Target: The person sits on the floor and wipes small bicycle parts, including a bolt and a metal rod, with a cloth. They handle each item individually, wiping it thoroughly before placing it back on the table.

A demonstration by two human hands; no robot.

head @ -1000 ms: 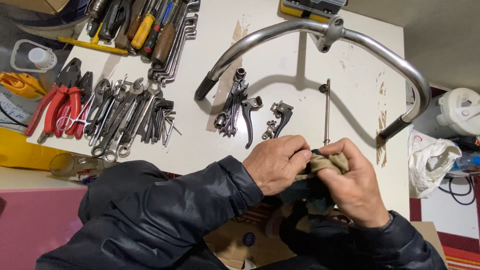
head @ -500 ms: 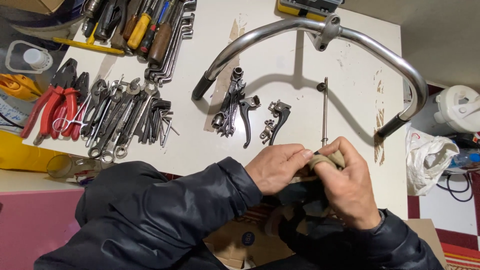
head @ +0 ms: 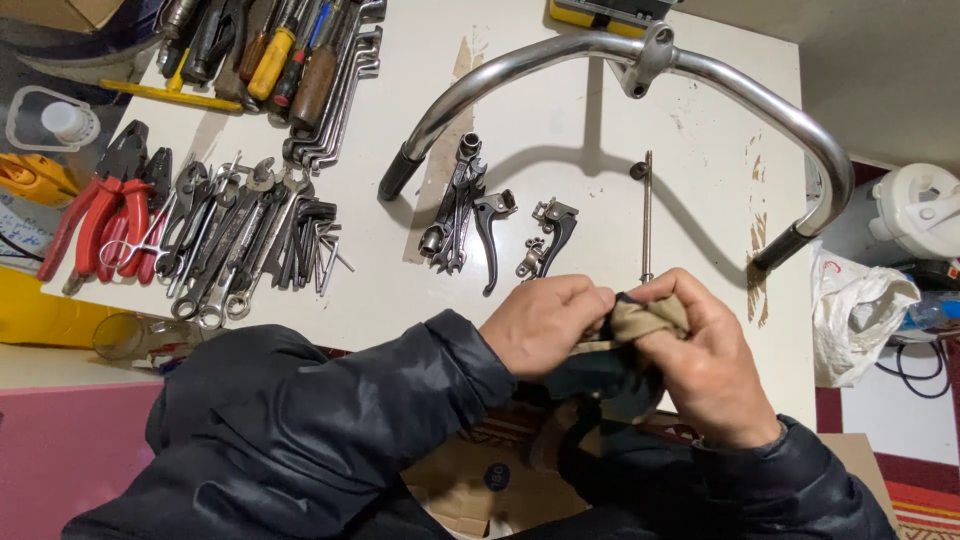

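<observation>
I see my left hand (head: 545,325) and right hand (head: 705,365) meeting just above the near edge of the white table (head: 560,120), both clenched on a bunched tan and dark cloth (head: 640,325). The left fingers pinch the cloth from the left side; the right thumb and fingers fold over its tan end from the right. Whatever sits inside the cloth is wrapped up and I cannot make it out. The darker part of the cloth hangs down between my wrists and merges with my dark jacket sleeves (head: 330,430), so its lower edge is hard to trace.

Just beyond my knuckles a thin metal rod (head: 646,215) lies on the table pointing away from me; its near end stops right at the cloth and I cannot tell whether they touch. Left of it lie two small brake levers (head: 520,235) and a little cluster of spanners (head: 452,215). A chrome handlebar (head: 640,60) arches across the far part of the table, with dark grips at both ends.

At the left, a spread of spanners and hex keys (head: 250,240) lies beside red-handled pliers (head: 100,215); the screwdrivers (head: 280,50) above them are cut off by the top edge. A cardboard box (head: 490,480) shows under my arms, mostly covered. A white plastic bag (head: 860,310) sits off the table at the right.
</observation>
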